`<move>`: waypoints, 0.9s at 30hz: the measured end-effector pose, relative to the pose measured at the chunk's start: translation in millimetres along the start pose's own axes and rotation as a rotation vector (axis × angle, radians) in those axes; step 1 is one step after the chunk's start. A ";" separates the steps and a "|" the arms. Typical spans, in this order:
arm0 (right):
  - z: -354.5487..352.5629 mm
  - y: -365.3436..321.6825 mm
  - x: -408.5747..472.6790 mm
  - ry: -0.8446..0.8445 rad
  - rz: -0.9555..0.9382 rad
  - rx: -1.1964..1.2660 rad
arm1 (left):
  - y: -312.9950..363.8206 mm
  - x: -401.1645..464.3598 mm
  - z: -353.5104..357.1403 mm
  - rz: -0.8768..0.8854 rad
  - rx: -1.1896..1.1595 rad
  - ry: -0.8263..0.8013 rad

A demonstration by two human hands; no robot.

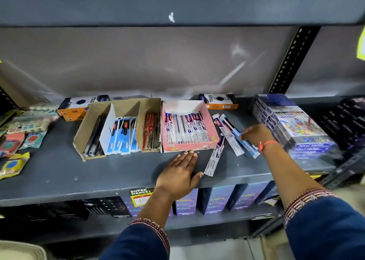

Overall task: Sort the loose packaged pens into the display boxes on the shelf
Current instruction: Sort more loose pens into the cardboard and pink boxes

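Observation:
A pink display box (pixel 212 130) holds several white packaged pens. To its left stands a brown cardboard box (pixel 83 127) with dividers, holding dark pens, blue-packaged pens and red pens. Several loose packaged pens (pixel 230 134) lie on the shelf right of the pink box, and one more loose pen (pixel 214 157) lies slanted by its front corner. My left hand (pixel 180 174) rests flat on the shelf, fingertips touching the pink box's front. My right hand (pixel 255 134) reaches onto the loose pens, fingers pinching a blue-and-white pen packet (pixel 247 144).
Stacked blue boxes (pixel 292 125) stand right of my right hand. Two orange-and-black boxes (pixel 219 101) sit at the back. Small packets (pixel 21 139) lie at the far left. The grey shelf (pixel 98 173) has an upper shelf overhead and boxes below.

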State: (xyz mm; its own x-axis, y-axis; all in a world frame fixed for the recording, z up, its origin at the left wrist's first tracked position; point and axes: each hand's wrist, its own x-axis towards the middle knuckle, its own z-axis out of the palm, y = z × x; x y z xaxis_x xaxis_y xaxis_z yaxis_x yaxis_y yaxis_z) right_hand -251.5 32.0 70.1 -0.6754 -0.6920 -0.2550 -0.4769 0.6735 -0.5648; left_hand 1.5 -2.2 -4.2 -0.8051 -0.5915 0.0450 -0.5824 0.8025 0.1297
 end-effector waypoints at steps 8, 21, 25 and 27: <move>4.0 11.8 -26.6 0.057 -0.009 0.805 | -4.5 -11.1 -4.8 -0.037 0.030 -0.040; 43.1 -37.6 -90.8 -0.240 -0.224 0.994 | -10.4 -15.4 -3.4 -0.030 0.070 0.052; 48.2 -45.4 -93.1 -0.235 -0.253 1.021 | -10.5 -14.9 -4.3 -0.036 0.048 0.043; 51.5 -48.4 -94.0 -0.222 -0.270 1.037 | -11.0 -13.7 -3.0 -0.040 0.030 0.043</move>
State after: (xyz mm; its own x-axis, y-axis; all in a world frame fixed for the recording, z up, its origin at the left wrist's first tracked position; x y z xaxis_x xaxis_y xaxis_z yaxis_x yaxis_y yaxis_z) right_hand -136.0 51.1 81.0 -0.4539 -0.8854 -0.1004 0.1822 0.0181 -0.9831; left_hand 19.3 -3.1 -3.3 -0.7759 -0.6253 0.0835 -0.6174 0.7799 0.1026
